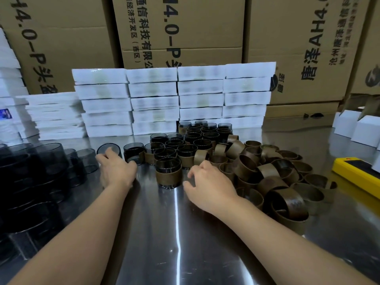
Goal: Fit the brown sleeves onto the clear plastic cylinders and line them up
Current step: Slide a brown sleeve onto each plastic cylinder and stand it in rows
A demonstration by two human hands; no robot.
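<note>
Left hand (pixel 117 171) touches a tipped, clear smoky plastic cylinder (pixel 110 149), fingers on its near rim; blur hides whether it grips. Between both hands stands a clear cylinder wearing a brown sleeve (pixel 168 175). Right hand (pixel 207 188) hangs with loosely bent fingers, holding nothing, just beside the pile of loose brown ring sleeves (pixel 267 177).

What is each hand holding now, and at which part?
Right hand holds nothing. Left hand touches the near rim of a bare clear cup; a real grip cannot be told.
</note>
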